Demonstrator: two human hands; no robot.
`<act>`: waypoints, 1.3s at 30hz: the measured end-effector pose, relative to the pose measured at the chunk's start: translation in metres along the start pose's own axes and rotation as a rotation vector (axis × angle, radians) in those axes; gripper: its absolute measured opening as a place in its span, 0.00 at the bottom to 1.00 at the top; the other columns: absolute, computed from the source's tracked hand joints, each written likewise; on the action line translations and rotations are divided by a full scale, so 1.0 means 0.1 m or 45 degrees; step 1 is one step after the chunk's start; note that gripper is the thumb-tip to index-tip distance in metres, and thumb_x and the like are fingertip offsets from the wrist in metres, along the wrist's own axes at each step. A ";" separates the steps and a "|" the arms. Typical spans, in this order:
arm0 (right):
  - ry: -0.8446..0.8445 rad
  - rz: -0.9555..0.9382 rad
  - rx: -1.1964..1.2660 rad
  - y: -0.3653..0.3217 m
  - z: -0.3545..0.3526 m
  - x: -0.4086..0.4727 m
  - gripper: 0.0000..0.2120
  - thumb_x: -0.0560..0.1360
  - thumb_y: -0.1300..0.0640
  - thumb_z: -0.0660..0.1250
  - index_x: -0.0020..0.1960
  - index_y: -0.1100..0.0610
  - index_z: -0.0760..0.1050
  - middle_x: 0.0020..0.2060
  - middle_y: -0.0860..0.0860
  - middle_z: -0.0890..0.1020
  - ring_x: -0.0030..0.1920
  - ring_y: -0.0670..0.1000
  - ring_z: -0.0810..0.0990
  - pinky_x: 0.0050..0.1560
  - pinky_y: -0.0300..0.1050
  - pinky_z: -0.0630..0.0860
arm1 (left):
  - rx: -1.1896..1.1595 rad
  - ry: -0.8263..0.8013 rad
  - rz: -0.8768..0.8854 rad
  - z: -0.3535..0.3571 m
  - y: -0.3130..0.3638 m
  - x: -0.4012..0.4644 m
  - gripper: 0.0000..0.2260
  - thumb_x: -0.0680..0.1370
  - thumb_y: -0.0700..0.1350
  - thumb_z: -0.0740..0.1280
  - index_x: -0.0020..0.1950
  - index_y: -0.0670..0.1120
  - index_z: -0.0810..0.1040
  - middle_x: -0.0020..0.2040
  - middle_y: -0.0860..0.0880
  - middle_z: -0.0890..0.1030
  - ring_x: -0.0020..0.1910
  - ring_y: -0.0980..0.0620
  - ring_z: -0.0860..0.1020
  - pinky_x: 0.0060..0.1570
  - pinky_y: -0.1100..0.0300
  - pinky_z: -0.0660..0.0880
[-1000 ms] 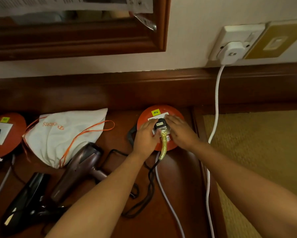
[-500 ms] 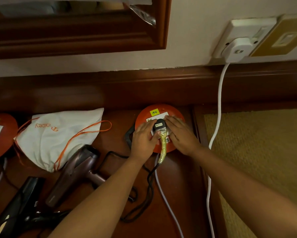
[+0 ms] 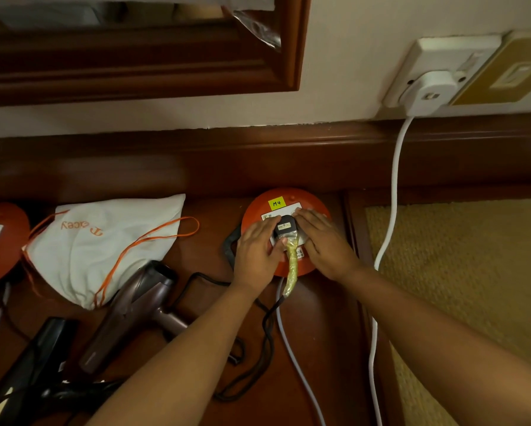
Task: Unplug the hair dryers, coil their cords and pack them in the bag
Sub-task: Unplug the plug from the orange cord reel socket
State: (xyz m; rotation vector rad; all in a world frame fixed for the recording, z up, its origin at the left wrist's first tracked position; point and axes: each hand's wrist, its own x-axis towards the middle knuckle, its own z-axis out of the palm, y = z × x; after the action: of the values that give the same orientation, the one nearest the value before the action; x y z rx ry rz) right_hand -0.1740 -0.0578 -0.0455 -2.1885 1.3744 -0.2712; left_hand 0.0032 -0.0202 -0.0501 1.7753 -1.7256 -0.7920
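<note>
Plug (image 3: pixel 285 229), black and seated in the orange cord reel (image 3: pixel 288 198) at the worktop's (image 3: pixel 325 327) back edge, is pinched by the left hand's (image 3: pixel 256 252) thumb and curled fingers (image 3: pixel 270 224), while the right hand (image 3: pixel 327 244) presses flat, fingers straight, on the reel beside it.

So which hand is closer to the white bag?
Left. The left hand sits on the orange reel's bag side; the right hand lies farther from the white bag.

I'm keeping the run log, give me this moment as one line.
step: unplugging | left hand: pinches black plug | right hand: presses orange reel | hair dryers: on desk | bag: unpacked
</note>
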 end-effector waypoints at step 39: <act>0.152 0.392 0.586 -0.46 -0.11 0.08 0.20 0.79 0.59 0.62 0.70 0.59 0.69 0.72 0.54 0.68 0.73 0.52 0.63 0.73 0.48 0.60 | 0.090 -0.241 0.049 -0.30 0.07 0.04 0.25 0.80 0.45 0.64 0.76 0.43 0.63 0.74 0.45 0.66 0.75 0.48 0.62 0.72 0.55 0.59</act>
State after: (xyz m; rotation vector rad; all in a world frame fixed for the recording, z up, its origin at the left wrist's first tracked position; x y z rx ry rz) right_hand -0.1398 -0.0532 -0.0128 -1.5863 1.5129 -0.5477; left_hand 0.0205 -0.0249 -0.0248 1.7550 -1.9253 -0.9180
